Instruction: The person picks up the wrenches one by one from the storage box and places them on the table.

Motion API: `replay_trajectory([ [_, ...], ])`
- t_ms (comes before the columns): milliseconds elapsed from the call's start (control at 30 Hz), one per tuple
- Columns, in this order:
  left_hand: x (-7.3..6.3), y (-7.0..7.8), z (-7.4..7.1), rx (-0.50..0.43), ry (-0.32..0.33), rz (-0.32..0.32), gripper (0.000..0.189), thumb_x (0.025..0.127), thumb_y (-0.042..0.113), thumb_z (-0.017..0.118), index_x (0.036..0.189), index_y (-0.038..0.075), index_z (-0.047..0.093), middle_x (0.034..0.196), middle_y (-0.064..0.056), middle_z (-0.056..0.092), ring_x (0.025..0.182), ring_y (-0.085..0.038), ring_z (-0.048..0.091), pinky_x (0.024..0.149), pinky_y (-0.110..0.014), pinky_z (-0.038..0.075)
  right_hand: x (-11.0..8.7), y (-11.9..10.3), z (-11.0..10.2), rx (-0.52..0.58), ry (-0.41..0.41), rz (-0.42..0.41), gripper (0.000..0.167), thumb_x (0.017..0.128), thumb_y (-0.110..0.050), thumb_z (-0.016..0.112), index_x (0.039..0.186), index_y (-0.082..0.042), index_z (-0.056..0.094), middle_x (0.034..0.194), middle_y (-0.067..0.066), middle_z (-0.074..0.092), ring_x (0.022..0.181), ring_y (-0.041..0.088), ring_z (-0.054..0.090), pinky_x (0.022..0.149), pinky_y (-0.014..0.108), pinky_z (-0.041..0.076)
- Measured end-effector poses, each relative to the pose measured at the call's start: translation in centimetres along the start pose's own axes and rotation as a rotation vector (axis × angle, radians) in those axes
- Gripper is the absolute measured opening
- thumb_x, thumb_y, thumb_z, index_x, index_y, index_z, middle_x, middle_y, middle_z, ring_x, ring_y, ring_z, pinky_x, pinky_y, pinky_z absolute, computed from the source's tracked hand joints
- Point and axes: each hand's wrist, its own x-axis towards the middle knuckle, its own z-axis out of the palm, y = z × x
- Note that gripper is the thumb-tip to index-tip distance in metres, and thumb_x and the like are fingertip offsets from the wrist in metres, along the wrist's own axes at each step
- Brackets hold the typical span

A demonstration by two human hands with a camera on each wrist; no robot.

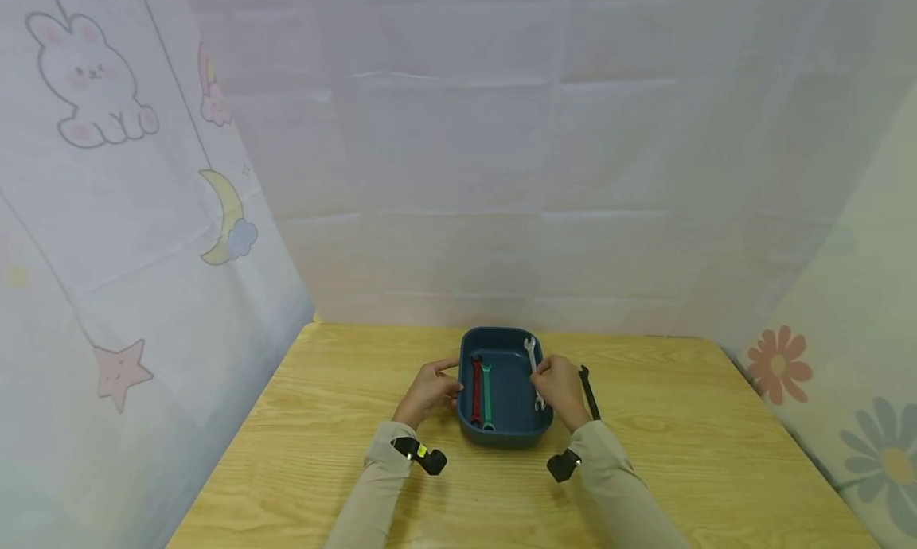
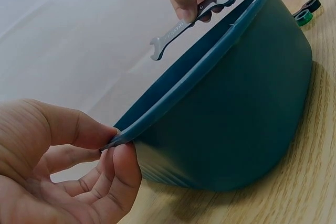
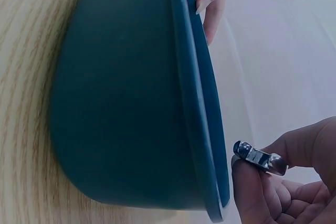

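Observation:
A dark blue rectangular bin (image 1: 510, 439) stands on the table. My left hand (image 1: 428, 391) pinches the bin's rim at its left side, thumb over the edge and fingers beneath, as the left wrist view shows. My right hand (image 1: 560, 388) holds a silver double open-ended wrench (image 2: 173, 33) by its middle, above the bin's right side. From the right wrist view this wrench shows end-on between thumb and finger. Inside the bin, a red wrench (image 1: 476, 390) and a green wrench (image 1: 487, 398) lie side by side along the left wall.
On the wooden table (image 1: 301, 469), a black wrench (image 1: 589, 391) lies right of the bin, partly behind my right hand. The left wrist view shows a green ring end (image 2: 303, 18) beside a black one (image 2: 313, 4) there. A pale sheet (image 1: 458, 175) hangs behind the table.

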Motion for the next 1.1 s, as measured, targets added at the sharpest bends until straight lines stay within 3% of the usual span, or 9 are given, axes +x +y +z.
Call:
replay_trajectory([
  [1100,-0.1,0.1,0.1,-0.003,0.017,-0.01,0.062,0.085,-0.01,0.057,0.146,-0.005,0.045,0.072,-0.009,0.064,0.06,-0.013,0.055,0.057,-0.031,0.051,0.3,0.6,-1.6,-0.017,0.054,0.01,0.006,0.08,-0.002,0.065,0.08,0.004,0.066,0.067,0.009,0.064,0.057,0.02,0.056,0.051,0.032,0.046],
])
